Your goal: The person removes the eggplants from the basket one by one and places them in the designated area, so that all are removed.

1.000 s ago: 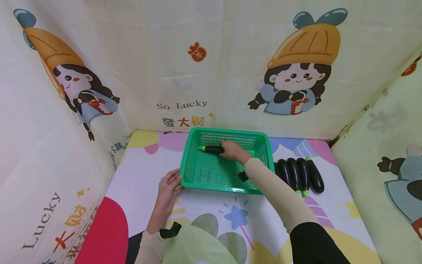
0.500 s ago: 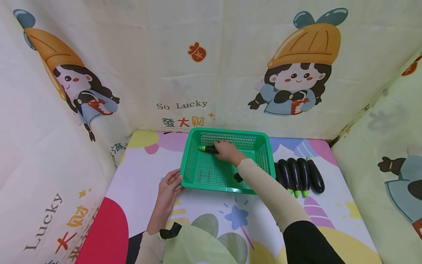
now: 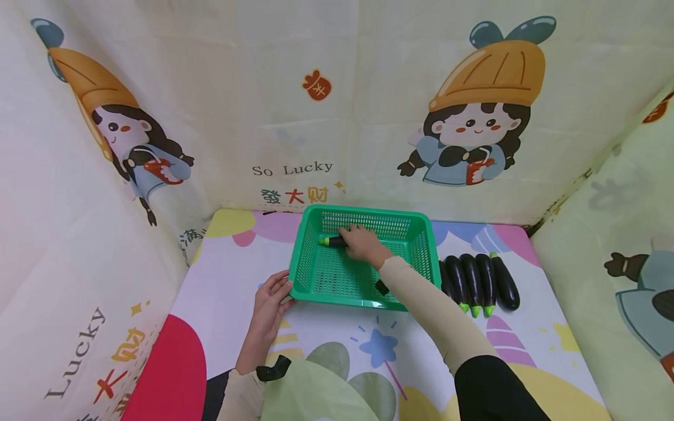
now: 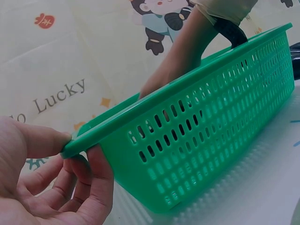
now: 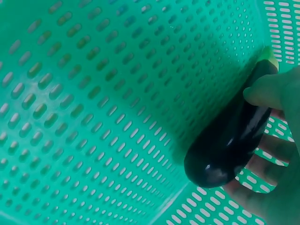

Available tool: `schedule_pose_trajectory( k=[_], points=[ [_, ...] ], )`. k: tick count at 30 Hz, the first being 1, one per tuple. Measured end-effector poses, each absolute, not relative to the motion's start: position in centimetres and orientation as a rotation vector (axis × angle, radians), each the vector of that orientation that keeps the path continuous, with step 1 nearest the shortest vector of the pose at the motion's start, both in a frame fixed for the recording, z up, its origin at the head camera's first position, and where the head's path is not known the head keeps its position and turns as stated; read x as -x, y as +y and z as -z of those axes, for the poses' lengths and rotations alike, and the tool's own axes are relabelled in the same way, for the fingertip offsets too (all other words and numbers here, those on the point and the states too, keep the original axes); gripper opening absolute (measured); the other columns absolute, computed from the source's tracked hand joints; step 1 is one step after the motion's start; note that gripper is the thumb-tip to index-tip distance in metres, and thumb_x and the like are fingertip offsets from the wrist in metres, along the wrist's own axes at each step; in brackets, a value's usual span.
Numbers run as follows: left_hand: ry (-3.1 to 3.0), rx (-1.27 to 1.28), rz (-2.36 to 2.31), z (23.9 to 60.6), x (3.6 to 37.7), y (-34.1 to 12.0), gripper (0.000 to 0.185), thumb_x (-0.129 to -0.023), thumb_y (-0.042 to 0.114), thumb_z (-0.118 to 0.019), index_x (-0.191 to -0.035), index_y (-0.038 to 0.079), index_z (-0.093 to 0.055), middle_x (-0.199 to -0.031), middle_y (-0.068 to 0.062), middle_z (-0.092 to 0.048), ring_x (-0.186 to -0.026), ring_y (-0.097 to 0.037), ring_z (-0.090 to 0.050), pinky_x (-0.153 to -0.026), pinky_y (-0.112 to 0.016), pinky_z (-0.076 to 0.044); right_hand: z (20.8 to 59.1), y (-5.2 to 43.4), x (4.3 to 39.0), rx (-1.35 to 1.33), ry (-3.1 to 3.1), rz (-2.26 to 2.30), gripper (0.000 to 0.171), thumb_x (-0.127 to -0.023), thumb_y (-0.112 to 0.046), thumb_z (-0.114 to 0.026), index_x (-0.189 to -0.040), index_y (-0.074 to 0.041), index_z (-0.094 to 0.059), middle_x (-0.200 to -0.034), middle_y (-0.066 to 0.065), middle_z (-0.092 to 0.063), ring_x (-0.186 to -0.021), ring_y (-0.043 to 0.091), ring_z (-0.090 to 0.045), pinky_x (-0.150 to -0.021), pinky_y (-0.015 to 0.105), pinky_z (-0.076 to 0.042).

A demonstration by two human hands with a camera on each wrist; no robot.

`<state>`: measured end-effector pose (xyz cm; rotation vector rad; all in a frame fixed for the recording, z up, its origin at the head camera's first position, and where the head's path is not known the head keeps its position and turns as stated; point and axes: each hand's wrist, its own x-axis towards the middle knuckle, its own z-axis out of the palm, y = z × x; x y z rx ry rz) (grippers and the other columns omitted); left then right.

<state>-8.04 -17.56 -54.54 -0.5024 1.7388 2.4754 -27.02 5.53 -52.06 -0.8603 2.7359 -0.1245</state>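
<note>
In the head view, my right hand [image 3: 362,242] reaches into a green plastic basket [image 3: 363,303] and grips a dark purple eggplant [image 3: 337,241] near the back wall. The eggplant's green stem end points left. The right wrist view shows the thumb on one side of this eggplant [image 5: 229,136] and the fingers along the other, close to the basket's perforated side. My left hand [image 3: 271,301] pinches the basket's rim at the near left corner. In the left wrist view its thumb lies on top of the rim and the fingers are beneath.
Several more eggplants [image 3: 474,283] lie side by side on the table, just right of the basket, partly behind the right forearm. A colourful printed cloth [image 3: 326,327] covers the table. Printed fabric walls [image 3: 368,146] stand behind and at both sides.
The right hand has slid a little left along the eggplant, covering more of it. The eggplant has shifted very slightly toward the near side. The left hand stays on the rim.
</note>
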Motion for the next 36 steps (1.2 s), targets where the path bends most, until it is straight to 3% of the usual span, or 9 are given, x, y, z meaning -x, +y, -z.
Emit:
schedule_pose_trajectory(
  k=[9,16,23,27,36],
  points=[
    [1.733,0.489,-2.477,54.7,8.1,-17.6,0.043,-0.106,0.013,-0.061,-0.147,0.004,-0.050,-0.129,-0.011,-0.065,-0.097,-0.012,-0.071,-0.081,-0.029,-0.061,50.7,6.2,26.5,0.903,2.745,0.088,0.053,-0.100,-0.015,-0.060,-0.152,-0.019,-0.048,-0.139,0.017,-0.060,-0.122,0.040,-0.057,-0.098,0.066,-0.050],
    [1.739,0.487,-2.460,54.7,8.1,-17.6,0.043,-0.106,0.013,-0.061,-0.147,0.005,-0.051,-0.132,-0.012,-0.065,-0.100,-0.014,-0.071,-0.081,-0.029,-0.061,48.5,7.2,25.9,0.977,2.759,0.108,0.049,-0.096,-0.014,-0.058,-0.145,-0.021,-0.055,-0.131,0.014,-0.063,-0.111,0.034,-0.058,-0.090,0.058,-0.053],
    [1.713,0.483,-2.492,54.6,8.0,-17.7,0.043,-0.106,0.011,-0.061,-0.147,0.003,-0.050,-0.123,-0.005,-0.067,-0.099,-0.015,-0.071,-0.080,-0.028,-0.061,46.1,8.5,26.4,0.984,2.766,0.167,0.044,-0.097,-0.016,-0.058,-0.140,-0.024,-0.056,-0.130,0.012,-0.062,-0.112,0.034,-0.058,-0.093,0.060,-0.050],
    [1.727,0.483,-2.480,54.6,8.1,-17.7,0.044,-0.106,0.013,-0.062,-0.147,0.003,-0.050,-0.126,-0.007,-0.067,-0.099,-0.014,-0.070,-0.084,-0.031,-0.061,44.9,9.6,26.6,0.956,2.772,0.201,0.043,-0.096,-0.015,-0.056,-0.138,-0.026,-0.057,-0.127,0.011,-0.063,-0.111,0.033,-0.059,-0.094,0.059,-0.049],
    [1.733,0.502,-2.474,54.5,8.0,-17.7,0.043,-0.105,0.013,-0.062,-0.146,0.004,-0.052,-0.128,-0.009,-0.066,-0.098,-0.013,-0.070,-0.082,-0.029,-0.061,42.6,13.3,27.5,0.945,2.847,0.291,0.043,-0.093,-0.017,-0.058,-0.135,-0.024,-0.061,-0.122,0.011,-0.066,-0.103,0.032,-0.059,-0.084,0.055,-0.049]
  ],
)
